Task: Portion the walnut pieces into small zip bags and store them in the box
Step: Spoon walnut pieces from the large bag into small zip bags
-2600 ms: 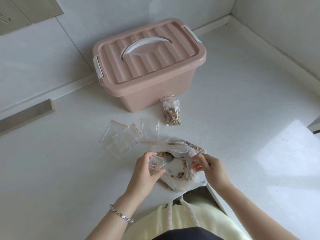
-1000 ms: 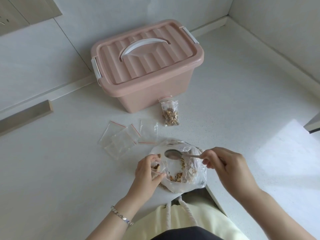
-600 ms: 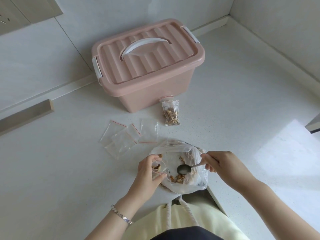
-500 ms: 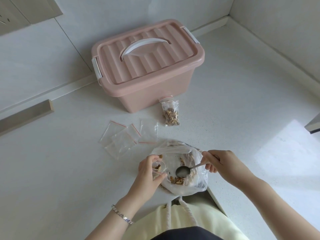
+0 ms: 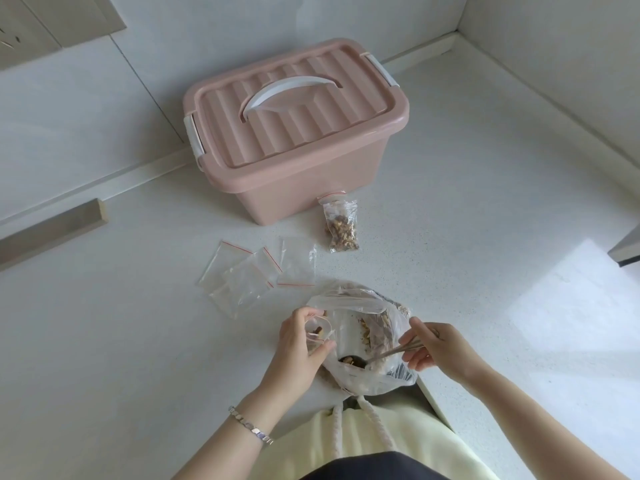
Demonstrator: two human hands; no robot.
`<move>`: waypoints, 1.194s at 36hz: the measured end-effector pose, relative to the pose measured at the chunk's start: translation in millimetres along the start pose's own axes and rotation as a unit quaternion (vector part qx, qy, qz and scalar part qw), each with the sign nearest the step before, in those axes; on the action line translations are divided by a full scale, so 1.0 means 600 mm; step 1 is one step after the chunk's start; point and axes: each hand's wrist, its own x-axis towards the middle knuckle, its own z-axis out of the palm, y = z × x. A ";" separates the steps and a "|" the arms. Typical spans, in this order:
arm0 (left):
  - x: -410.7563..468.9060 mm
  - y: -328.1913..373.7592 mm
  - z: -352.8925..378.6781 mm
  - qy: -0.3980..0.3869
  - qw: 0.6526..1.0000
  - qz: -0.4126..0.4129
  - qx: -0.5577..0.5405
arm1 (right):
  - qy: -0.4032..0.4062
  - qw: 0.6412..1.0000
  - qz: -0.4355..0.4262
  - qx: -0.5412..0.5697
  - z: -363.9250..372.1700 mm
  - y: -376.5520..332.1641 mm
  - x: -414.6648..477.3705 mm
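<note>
Scooping from the large clear bag [image 5: 360,306] of walnut pieces, the right hand [image 5: 438,353] pinches the handle of a spoon [image 5: 391,351] whose bowl, carrying a few pieces, sits low inside that bag, well in front of the pink box [image 5: 294,143]. The left hand [image 5: 298,348] grips a small zip bag [image 5: 317,332] and holds its mouth open, also well in front of the box; a few pieces show inside it, so this portion looks barely begun. One filled bag [image 5: 341,225] lies against the foot of the box's front wall, outside it; whether its strip is pressed closed I cannot tell. Several empty zip bags [image 5: 256,271] lie flat and overlapping on the counter [image 5: 467,271], between the box and the hands. The box has its lid on. As I judge it, the task is at an early stage: one portion is done, a second is being filled, several bags wait, plenty of walnut remains, and nothing is stored in the box yet.
</note>
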 end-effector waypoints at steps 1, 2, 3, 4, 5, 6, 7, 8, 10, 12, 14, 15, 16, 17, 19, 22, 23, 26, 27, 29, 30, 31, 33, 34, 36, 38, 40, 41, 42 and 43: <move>-0.001 0.002 -0.003 0.003 1.000 -0.004 -0.004 | 0.009 1.000 0.004 0.013 -0.001 0.002 -0.002; -0.002 0.003 -0.005 0.006 1.000 -0.005 -0.007 | 0.018 0.999 0.008 0.025 -0.003 0.003 -0.003; -0.002 0.004 -0.006 0.010 1.000 -0.001 -0.010 | 0.027 0.999 0.010 0.038 -0.006 0.004 -0.005; -0.003 0.004 -0.008 0.012 1.000 0.005 -0.012 | 0.037 0.998 0.013 0.052 -0.009 0.005 -0.006; -0.003 0.004 -0.008 0.013 1.000 0.014 -0.012 | 0.044 0.997 0.015 0.068 -0.012 0.005 -0.008; -0.003 0.004 -0.008 0.013 1.000 0.022 -0.010 | 0.051 0.995 0.017 0.082 -0.015 0.005 -0.008; -0.003 0.003 -0.007 0.014 0.999 0.030 -0.006 | 0.055 0.994 0.018 0.094 -0.019 0.005 -0.009; -0.002 0.002 -0.007 0.017 0.999 0.035 -0.003 | 0.058 0.993 0.018 0.103 -0.022 0.005 -0.009; -0.001 0.001 -0.006 0.028 0.999 0.044 0.002 | 0.062 0.991 0.015 0.114 -0.028 0.003 -0.008; -0.001 0.006 -0.005 0.035 0.998 0.051 0.001 | 0.065 0.989 0.007 0.129 -0.035 -0.001 -0.008; 0.000 0.008 -0.005 0.033 0.998 0.052 0.000 | 0.071 0.987 -0.004 0.144 -0.040 -0.009 -0.010; 0.001 0.009 -0.005 0.029 0.998 0.050 0.002 | 0.075 0.986 -0.012 0.148 -0.043 -0.014 -0.011; 0.001 0.009 -0.004 0.026 0.999 0.048 0.005 | 0.079 0.985 -0.021 0.151 -0.045 -0.020 -0.012; 0.002 0.008 -0.004 0.022 0.999 0.044 0.008 | 0.082 0.984 -0.031 0.153 -0.048 -0.027 -0.014; 0.002 0.009 -0.004 0.019 0.999 0.038 0.010 | 0.088 0.983 -0.055 0.154 -0.051 -0.042 -0.019; 0.001 0.012 -0.003 0.014 0.999 0.032 0.011 | 0.097 0.981 -0.093 0.142 -0.049 -0.067 -0.029; 0.000 0.013 -0.003 0.013 0.999 0.031 0.012 | 0.098 0.980 -0.105 0.135 -0.047 -0.075 -0.032; -0.001 0.017 -0.002 0.007 1.000 0.022 0.013 | 0.094 0.981 -0.140 0.096 -0.031 -0.096 -0.044; -0.002 0.018 -0.002 0.006 1.000 0.019 0.019 | 0.091 0.981 -0.155 0.075 -0.024 -0.101 -0.048; -0.003 0.020 0.001 0.009 0.999 0.013 0.034 | 0.082 0.979 -0.186 0.022 -0.006 -0.109 -0.056; -0.003 0.021 0.002 0.014 0.999 0.012 0.036 | 0.075 0.977 -0.201 -0.009 0.004 -0.111 -0.061; -0.004 0.021 0.002 0.017 0.999 0.014 0.035 | 0.070 0.972 -0.219 -0.049 0.013 -0.112 -0.065; -0.005 0.019 0.004 0.024 0.999 0.026 0.030 | 0.068 0.946 -0.278 -0.152 0.028 -0.110 -0.072; -0.007 0.019 0.004 0.026 0.999 0.031 0.028 | 0.071 0.924 -0.320 -0.199 0.032 -0.108 -0.074; -0.009 0.019 0.004 0.033 0.999 0.031 0.015 | 0.092 0.876 -0.403 -0.249 0.033 -0.104 -0.075; -0.012 0.017 0.002 0.046 0.998 0.033 0.006 | 0.115 0.866 -0.435 -0.221 0.028 -0.103 -0.081; -0.015 0.011 -0.001 0.068 0.996 0.051 0.003 | 0.135 0.888 -0.417 -0.138 0.020 -0.106 -0.088; -0.016 0.007 -0.002 0.082 0.994 0.065 -0.008 | 0.148 0.898 -0.401 -0.100 0.015 -0.106 -0.088; -0.018 0.002 -0.004 0.097 0.992 0.076 -0.023 | 0.162 0.905 -0.386 -0.071 0.011 -0.105 -0.087; -0.021 0.001 -0.006 0.113 0.989 0.082 -0.046 | 0.175 0.909 -0.374 -0.052 0.007 -0.105 -0.086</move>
